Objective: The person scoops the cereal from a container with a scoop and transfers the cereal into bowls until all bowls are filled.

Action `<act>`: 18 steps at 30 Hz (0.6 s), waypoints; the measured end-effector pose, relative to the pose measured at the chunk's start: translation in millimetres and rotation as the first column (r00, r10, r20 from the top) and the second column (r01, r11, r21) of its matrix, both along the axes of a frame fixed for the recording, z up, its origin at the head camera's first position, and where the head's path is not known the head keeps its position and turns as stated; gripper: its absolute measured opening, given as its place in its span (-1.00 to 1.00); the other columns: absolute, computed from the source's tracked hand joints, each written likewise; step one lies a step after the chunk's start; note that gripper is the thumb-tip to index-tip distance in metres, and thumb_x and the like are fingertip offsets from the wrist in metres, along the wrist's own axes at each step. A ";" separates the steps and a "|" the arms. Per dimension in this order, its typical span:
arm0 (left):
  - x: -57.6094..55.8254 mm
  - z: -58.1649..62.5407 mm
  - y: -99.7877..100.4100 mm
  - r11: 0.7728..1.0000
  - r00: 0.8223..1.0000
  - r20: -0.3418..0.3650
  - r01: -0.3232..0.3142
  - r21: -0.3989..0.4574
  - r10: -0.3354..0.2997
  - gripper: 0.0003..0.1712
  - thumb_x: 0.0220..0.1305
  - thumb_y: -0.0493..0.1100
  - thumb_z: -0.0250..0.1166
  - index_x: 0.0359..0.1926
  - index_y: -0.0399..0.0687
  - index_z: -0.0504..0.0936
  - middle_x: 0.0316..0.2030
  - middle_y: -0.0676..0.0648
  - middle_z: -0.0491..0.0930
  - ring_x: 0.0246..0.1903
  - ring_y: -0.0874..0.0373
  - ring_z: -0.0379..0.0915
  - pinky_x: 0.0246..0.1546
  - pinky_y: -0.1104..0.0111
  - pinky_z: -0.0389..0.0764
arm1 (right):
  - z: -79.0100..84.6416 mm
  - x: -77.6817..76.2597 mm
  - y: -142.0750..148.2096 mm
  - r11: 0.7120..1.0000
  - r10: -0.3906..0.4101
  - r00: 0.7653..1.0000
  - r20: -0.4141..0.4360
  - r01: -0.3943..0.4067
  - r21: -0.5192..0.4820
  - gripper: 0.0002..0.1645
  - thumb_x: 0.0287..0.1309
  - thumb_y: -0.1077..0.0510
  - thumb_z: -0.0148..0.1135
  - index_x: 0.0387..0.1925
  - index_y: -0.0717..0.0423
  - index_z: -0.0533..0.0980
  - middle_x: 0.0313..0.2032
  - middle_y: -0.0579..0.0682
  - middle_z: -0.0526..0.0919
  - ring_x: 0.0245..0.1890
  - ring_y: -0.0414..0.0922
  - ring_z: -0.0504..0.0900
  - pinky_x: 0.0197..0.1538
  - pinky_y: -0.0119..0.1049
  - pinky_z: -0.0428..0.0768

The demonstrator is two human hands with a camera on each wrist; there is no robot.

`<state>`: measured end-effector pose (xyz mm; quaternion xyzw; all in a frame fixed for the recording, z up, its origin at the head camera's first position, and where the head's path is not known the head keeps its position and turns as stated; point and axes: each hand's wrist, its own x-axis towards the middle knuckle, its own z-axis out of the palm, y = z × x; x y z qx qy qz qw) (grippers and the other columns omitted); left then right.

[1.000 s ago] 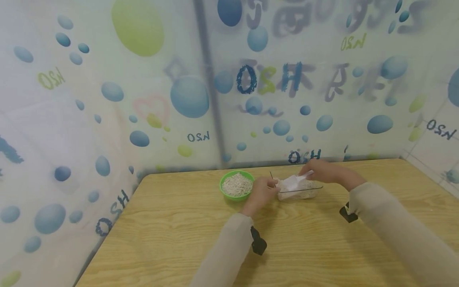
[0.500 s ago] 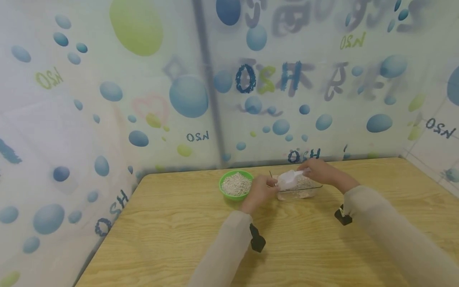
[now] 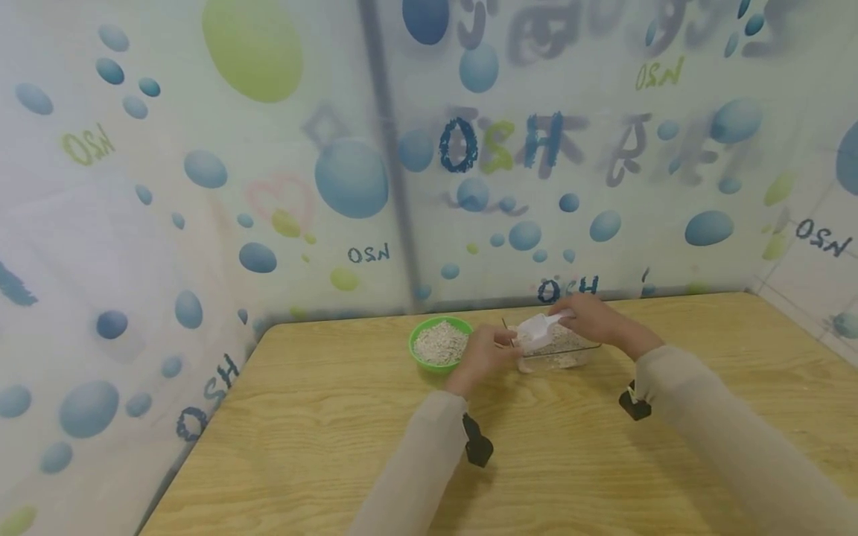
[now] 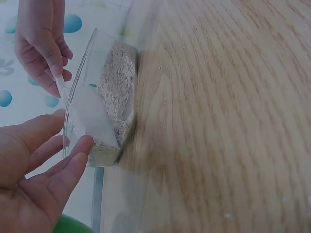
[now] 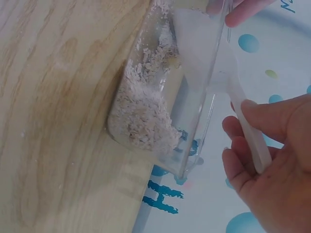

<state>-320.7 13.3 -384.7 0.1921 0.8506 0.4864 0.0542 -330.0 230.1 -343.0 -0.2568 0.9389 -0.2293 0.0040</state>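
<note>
A clear rectangular glass container [image 3: 559, 357] holding oat flakes [image 4: 118, 70] stands on the wooden table. At its left end my left hand [image 3: 487, 351] grips the rim, thumb on one side and fingers along the wall. My right hand [image 5: 279, 141] holds a white plastic scoop [image 5: 201, 51] by its handle, from above the far side of the container. The scoop's head is tilted down inside the container, toward the left end, seen through the glass in both wrist views. Flakes lie heaped toward the right end, with a thinner patch near the scoop.
A green bowl [image 3: 414, 356] filled with oat flakes sits just left of my left hand, partly behind it. A patterned curtain [image 3: 322, 246] hangs right behind the table's back edge. Bare wooden tabletop [image 3: 335, 447] stretches in front.
The scoop has turned and shifted left within the container, with my right hand moving slightly left along with it. My left hand has stayed on the rim.
</note>
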 end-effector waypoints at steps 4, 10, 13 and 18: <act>-0.5 0.6 -2.2 1.000 1.000 0.013 0.020 -0.005 -0.020 -0.59 0.15 -0.20 0.30 0.02 -0.29 0.56 -0.03 -0.17 0.54 -0.17 0.06 0.53 -0.24 0.39 0.56 | -3.8 0.9 0.7 0.999 -0.002 1.000 -0.007 0.001 -0.036 -0.70 0.21 0.41 -0.03 -0.05 0.47 0.46 -0.08 0.37 0.51 -0.02 0.30 0.42 -0.02 0.14 0.42; -0.6 1.8 -2.8 0.999 1.000 0.001 0.029 -0.035 -0.029 -0.55 0.15 -0.18 0.30 0.05 -0.28 0.53 0.06 -0.18 0.48 -0.04 -0.01 0.46 -0.16 0.35 0.53 | -7.6 2.7 3.8 0.997 0.012 1.000 -0.022 -0.014 -0.076 -0.70 0.19 0.43 -0.02 -0.05 0.47 0.46 -0.08 0.38 0.50 -0.02 0.31 0.41 -0.03 0.16 0.42; -1.1 1.2 -2.5 0.999 1.000 0.005 0.023 -0.032 -0.022 -0.54 0.15 -0.18 0.30 0.06 -0.27 0.53 0.08 -0.17 0.47 0.01 -0.03 0.42 -0.11 0.34 0.51 | -9.6 5.0 5.4 0.993 0.004 1.000 -0.012 -0.005 -0.118 -0.69 0.19 0.42 -0.02 -0.04 0.48 0.45 -0.05 0.40 0.48 0.00 0.33 0.39 -0.02 0.17 0.41; -1.9 0.9 -3.1 0.999 1.000 0.009 0.019 -0.032 -0.019 -0.53 0.15 -0.18 0.31 0.08 -0.25 0.52 0.08 -0.16 0.47 -0.01 -0.03 0.44 -0.09 0.32 0.51 | -17.4 4.5 10.0 0.987 -0.009 1.000 -0.014 0.007 -0.161 -0.69 0.19 0.42 -0.02 -0.04 0.49 0.44 -0.03 0.40 0.47 0.02 0.33 0.38 0.01 0.18 0.39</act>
